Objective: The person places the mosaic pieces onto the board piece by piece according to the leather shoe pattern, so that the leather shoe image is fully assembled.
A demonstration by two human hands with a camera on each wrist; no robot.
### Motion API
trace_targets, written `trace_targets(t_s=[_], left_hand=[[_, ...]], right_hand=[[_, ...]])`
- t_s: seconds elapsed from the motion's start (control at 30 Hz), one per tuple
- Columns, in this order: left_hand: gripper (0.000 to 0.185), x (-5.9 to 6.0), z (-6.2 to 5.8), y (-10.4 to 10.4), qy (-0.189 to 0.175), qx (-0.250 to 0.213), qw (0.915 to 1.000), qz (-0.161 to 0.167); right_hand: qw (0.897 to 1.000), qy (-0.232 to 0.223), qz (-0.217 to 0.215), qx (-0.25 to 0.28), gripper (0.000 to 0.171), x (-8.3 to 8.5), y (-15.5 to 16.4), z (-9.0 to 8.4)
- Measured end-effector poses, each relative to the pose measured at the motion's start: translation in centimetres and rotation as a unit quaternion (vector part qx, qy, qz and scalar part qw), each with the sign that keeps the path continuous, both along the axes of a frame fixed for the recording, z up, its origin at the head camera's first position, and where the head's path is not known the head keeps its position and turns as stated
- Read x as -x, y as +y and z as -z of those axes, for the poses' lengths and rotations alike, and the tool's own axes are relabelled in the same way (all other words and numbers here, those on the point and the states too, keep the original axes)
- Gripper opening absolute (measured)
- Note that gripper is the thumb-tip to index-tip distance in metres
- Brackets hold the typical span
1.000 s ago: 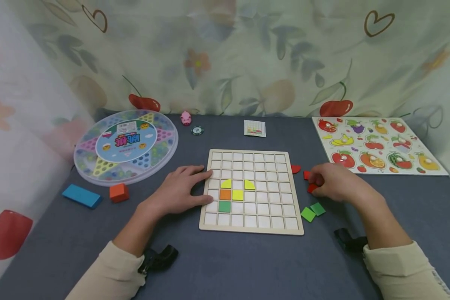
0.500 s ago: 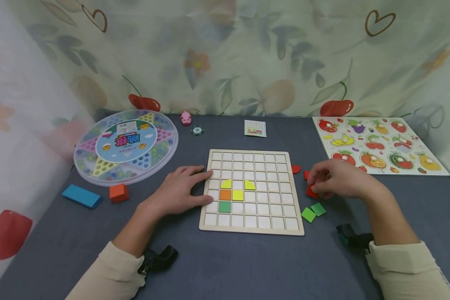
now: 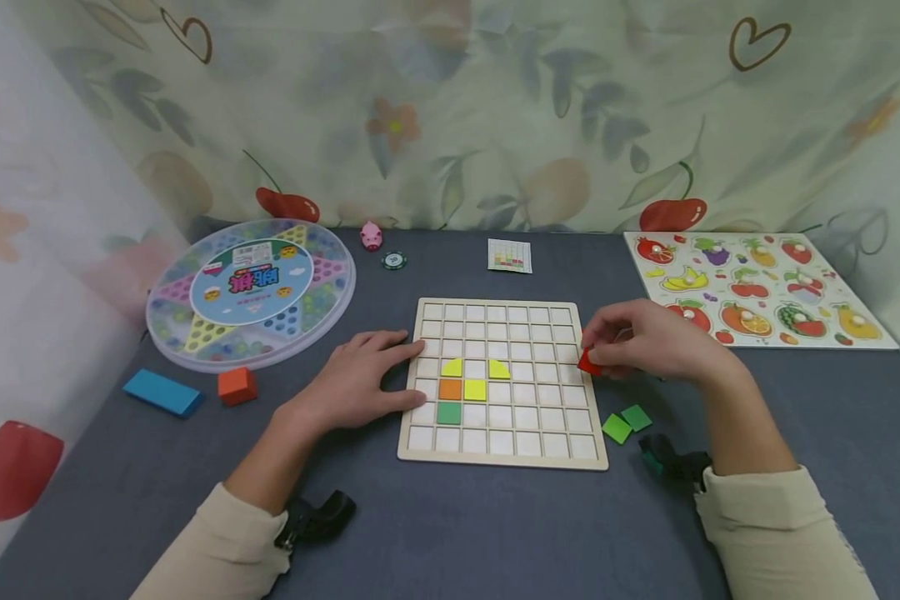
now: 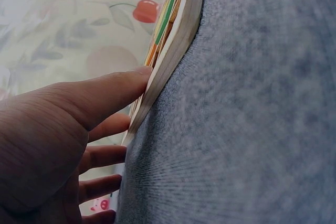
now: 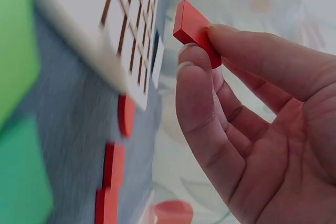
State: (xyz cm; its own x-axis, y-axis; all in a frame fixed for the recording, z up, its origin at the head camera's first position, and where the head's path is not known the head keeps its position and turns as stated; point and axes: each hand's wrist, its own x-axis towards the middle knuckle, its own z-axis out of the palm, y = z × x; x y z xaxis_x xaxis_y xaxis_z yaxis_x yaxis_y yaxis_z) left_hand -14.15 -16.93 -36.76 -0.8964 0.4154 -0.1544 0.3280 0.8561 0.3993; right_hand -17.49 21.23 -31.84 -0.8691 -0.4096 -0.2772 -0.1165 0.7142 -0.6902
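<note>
The board (image 3: 502, 381) at frame centre is steadied by the flat left hand (image 3: 360, 379); a red tile (image 3: 589, 362) is pinched by the right hand (image 3: 656, 346) over its right edge.

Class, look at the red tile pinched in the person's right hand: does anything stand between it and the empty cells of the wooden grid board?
Nothing visible does. The right hand pinches the red tile above the right edge of the grid board, whose nearby cells are bare. The left hand rests on the far left edge, and the placed tiles sit left of centre.
</note>
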Motion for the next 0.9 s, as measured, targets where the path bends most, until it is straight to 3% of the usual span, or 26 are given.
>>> trace_targets(t_s=[0.4,0.9], left_hand=[[0.078,0.1,0.1,0.0,0.004,0.001,1.0000,0.002],[0.078,0.2,0.2,0.0,0.007,-0.001,1.0000,0.004]], right_hand=[[0.998,-0.002,-0.040,0.047,0.009,0.6,-5.1,-0.1],[0.993,-0.041,-0.097,0.051,0.010,0.5,-9.6,0.6]])
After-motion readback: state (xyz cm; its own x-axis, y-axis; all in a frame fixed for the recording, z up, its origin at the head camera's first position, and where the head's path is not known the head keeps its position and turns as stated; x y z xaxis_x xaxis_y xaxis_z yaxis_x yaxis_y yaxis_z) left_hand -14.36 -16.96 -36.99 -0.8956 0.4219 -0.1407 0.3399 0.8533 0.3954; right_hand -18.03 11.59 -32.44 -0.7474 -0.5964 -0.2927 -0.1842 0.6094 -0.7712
